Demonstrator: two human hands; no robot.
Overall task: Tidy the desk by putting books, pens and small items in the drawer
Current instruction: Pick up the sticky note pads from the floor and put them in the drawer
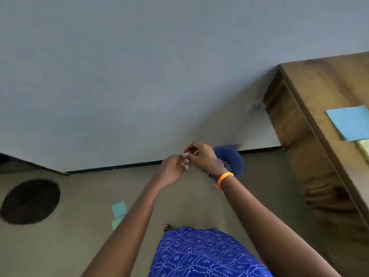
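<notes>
Both arms reach forward over the floor, away from the desk. My right hand (201, 156) pinches a small thin pale item (195, 152) between thumb and fingers; the blur keeps me from telling what it is. My left hand (173, 166) sits just left of it with curled fingers, its fingertips meeting the right hand's. Whether the left hand holds anything I cannot tell. The wooden desk (319, 86) stands at the right, with a light blue book or pad (349, 122) lying on top. Two sticky notes (119, 209) lie on the floor at lower left.
A blue round bin (233, 158) stands on the floor behind my right wrist, by the wall. A dark round mat (30, 201) lies at far left. A wall socket (256, 106) sits beside the desk. My blue patterned clothing (199, 254) fills the bottom centre.
</notes>
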